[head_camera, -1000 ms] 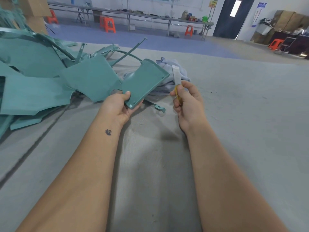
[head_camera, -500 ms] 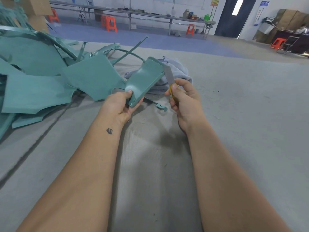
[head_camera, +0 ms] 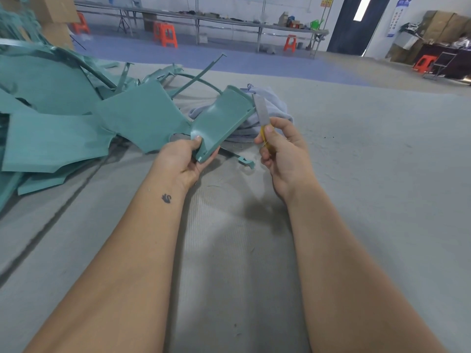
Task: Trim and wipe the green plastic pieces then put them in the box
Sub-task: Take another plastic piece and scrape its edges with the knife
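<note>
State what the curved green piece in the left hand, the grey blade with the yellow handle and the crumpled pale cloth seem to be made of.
Curved green piece: probably moulded plastic, matt, with an even colour and a raised rim.
Grey blade: likely metal, dull, thin and flat; its yellow handle is possibly plastic.
Crumpled pale cloth: soft woven fabric, shown by its loose folds.

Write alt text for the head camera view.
A person's left hand holds a curved green plastic piece while the right hand sets a yellow-handled blade against its edge. More green pieces lie piled at left.
</note>
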Available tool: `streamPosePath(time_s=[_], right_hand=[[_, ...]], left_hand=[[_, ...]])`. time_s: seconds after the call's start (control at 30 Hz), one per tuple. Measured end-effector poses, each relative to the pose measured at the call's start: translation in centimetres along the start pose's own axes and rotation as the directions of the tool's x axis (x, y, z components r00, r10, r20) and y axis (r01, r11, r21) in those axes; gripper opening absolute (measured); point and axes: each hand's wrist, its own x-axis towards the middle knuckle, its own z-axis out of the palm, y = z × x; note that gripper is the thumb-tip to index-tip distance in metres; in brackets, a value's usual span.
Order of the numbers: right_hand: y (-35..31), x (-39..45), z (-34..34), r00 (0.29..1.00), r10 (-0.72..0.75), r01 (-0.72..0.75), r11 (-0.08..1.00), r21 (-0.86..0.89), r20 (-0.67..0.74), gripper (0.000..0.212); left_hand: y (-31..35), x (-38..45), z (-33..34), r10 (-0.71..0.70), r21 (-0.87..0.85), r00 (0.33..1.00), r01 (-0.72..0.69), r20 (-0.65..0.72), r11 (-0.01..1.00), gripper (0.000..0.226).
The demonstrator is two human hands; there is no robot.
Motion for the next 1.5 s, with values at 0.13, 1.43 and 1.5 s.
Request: streamPosePath(time_s=[0.13, 1.43, 1.5], right_hand=[[0.2, -0.1, 0.0, 0.999, -0.002, 0.004, 0.999, -0.052, 0.036, 0.016], [1.0, -0.8, 0.3, 0.995, -0.096, 0.103, 0.962, -0.251, 0.042, 0.027], [1.1, -1.0, 0.5, 0.992, -0.079, 0.104, 0.953, -0.284, 0.100, 0.027]], left_hand=[[-0.1, -0.1, 0.0, 0.005, 0.000, 1.000, -0.005, 0.002, 1.000, 0.005], [-0.6, 0.5, 0.2, 0.080, 0.022, 0.997, -0.081, 0.014, 0.997, 0.015], [-0.7, 0.5, 0.2, 0.092, 0.006, 0.996, -0.092, 0.013, 0.996, 0.017]])
